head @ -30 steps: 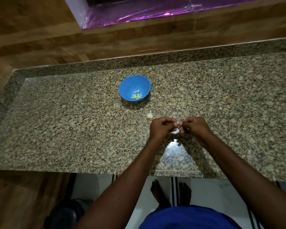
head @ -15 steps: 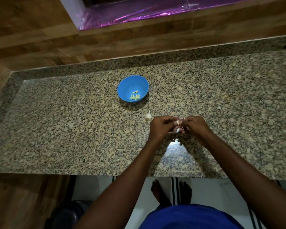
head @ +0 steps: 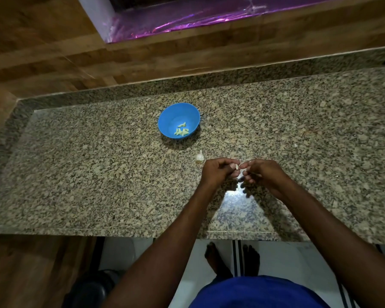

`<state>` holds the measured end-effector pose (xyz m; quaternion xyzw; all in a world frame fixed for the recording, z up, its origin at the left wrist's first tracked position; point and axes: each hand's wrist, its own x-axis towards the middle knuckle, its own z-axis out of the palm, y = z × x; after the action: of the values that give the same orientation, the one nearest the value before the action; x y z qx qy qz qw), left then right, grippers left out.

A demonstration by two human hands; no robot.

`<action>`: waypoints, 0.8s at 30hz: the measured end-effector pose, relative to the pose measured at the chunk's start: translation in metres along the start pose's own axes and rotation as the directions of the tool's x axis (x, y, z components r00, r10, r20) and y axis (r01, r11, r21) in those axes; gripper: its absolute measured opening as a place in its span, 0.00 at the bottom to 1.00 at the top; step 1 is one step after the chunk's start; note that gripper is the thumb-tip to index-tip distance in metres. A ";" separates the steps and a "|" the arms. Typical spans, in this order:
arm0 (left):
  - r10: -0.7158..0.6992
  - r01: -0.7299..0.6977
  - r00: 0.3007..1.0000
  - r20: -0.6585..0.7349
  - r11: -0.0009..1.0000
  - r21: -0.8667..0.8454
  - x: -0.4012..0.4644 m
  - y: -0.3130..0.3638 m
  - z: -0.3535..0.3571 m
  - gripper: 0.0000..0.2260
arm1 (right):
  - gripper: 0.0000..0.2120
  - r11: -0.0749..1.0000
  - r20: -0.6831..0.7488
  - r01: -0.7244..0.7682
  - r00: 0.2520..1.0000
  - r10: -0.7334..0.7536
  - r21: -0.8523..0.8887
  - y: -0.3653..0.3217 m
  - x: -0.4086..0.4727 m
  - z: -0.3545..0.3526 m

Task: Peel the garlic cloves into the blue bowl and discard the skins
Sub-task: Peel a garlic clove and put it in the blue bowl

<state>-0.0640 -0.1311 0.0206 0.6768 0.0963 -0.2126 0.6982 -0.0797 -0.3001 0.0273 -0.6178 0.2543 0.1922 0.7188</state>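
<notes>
- Since the earlier frame my hands have drawn slightly apart: the fingertips that were pressed together then now show a small gap, with the clove exposed at the tips of my left hand (head: 218, 171).
- Grip, left: fingers curled, thumb and forefinger pinching the clove (head: 237, 166), which sits above the counter (head: 98, 174) near its front edge.
- Grip, right: my right hand (head: 261, 172) has its fingers curled toward the clove. Whether it holds a strip of skin I cannot tell; the detail is too small.
- The bowl (head: 165, 121) stands further back on the counter, well apart from my hands, with several peeled pieces lying in its bottom.
- The remaining part of the bulb (head: 199, 157) lies on the counter between bowl and hands, just beside my left hand.
- Handling, as I judge it: the clove is light and firm, and likely slick once bare; the skin is thin, papery and tears easily.
- Best hold, in my view: pinch the clove across its thick middle and lift the skin from the pointed or root end with a nail.
- Status: the clove looks partly peeled, the bulb is not yet finished, and no skins pile is visible for discarding.
</notes>
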 end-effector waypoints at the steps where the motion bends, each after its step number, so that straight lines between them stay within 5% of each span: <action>1: -0.003 0.003 1.000 -0.011 1.000 0.023 0.001 -0.002 0.000 0.05 | 0.10 1.000 0.000 -0.006 1.000 0.006 0.002 -0.001 -0.001 0.001; 18: 0.126 -0.125 0.992 -0.002 0.991 0.055 -0.001 0.000 0.005 0.06 | 0.06 0.988 0.063 0.008 0.998 0.002 -0.154 -0.010 0.000 -0.001; 24: 0.193 -0.194 0.981 0.022 0.970 0.145 0.002 0.006 0.004 0.06 | 0.09 0.968 0.115 -0.238 0.962 0.247 -0.081 -0.016 0.011 0.000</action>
<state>-0.0604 -0.1351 0.0250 0.7317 0.0114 -0.1525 0.6643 -0.0611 -0.3034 0.0334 -0.5925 0.2764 0.3252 0.6832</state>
